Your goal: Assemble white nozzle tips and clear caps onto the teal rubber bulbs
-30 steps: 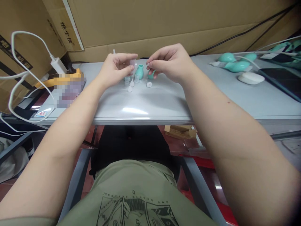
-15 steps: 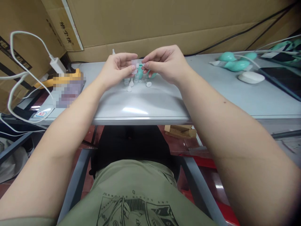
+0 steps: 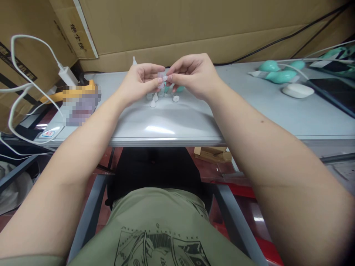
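The clear plastic piece (image 3: 161, 75), one in number, is held up over the worktop (image 3: 166, 118). Nearest are two white cones (image 3: 153, 103), then one round white cap (image 3: 176, 98). Beyond, with forearms stretched forward, the left hand (image 3: 144, 79), fingers slightly parted, grips the piece; the right hand (image 3: 194, 75), fingertips pinched together, holds one small white part (image 3: 165, 78) beside it.

My left hand (image 3: 138, 83) covers part of the clear piece (image 3: 161, 75), and the white bit (image 3: 165, 78) at the tips of my right hand (image 3: 195, 75) is too small to make out! Beyond that hand, teal pieces (image 3: 180, 89) show only in part. Over left, a purplish patch (image 3: 82, 105) blurs into blocks; far right, a dark slab (image 3: 335, 94) runs off the edge.
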The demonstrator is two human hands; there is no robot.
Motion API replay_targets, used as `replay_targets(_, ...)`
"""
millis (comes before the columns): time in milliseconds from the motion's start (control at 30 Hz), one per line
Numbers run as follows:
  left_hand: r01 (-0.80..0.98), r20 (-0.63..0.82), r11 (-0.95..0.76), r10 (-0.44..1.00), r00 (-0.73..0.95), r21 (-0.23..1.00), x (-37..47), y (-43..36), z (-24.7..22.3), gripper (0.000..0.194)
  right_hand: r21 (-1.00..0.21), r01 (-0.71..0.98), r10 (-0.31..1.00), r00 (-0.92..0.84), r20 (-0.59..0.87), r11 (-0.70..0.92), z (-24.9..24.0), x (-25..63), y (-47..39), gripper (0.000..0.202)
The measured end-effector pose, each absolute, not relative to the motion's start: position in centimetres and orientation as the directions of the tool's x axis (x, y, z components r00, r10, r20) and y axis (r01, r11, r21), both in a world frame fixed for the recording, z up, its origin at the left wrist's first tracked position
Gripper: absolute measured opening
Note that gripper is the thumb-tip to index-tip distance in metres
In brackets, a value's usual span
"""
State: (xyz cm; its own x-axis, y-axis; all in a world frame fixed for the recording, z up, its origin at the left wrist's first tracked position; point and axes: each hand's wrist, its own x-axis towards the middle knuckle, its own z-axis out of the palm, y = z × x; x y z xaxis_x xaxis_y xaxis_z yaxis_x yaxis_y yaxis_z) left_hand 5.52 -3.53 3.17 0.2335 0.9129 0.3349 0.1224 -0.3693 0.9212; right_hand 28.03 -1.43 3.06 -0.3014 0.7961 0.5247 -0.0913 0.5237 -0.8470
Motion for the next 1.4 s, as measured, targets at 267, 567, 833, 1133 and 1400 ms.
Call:
replay_targets(267,0.126,0.346,-0.375,0.916,0.203,0.918,5.6,-3.9,3.2,0.032,-0.876,-0.159,0.788,-0.385,0.48,0.456,3.2,28.8,-2.1,0.053)
replay_targets(567,0.142,0.336,-0.37,0.916,0.22,0.918,5.5,-4.0,3.3,0.032,-0.882,-0.129,0.797,-0.385,0.466,0.453,3.0,28.7,-1.9,0.055)
replay_targets(833,0.133,0.326,-0.361,0.918,0.225,0.923,5.6,-3.9,3.1,0.031,-0.868,-0.103,0.789,-0.377,0.485,0.485,2.7,28.6,-1.4,0.043)
replay_targets(1133,-0.027,0.326,-0.339,0.875,0.358,0.94,4.7,-3.6,3.4,0.042,-0.877,0.043,0.813,-0.399,0.423,0.478,3.3,29.7,-2.5,0.041)
replay_targets(1400,0.054,0.287,-0.312,0.918,0.273,0.948,5.0,-3.5,3.1,0.049,-0.826,0.101,0.775,-0.424,0.468,0.554,3.0,29.6,-1.5,0.036)
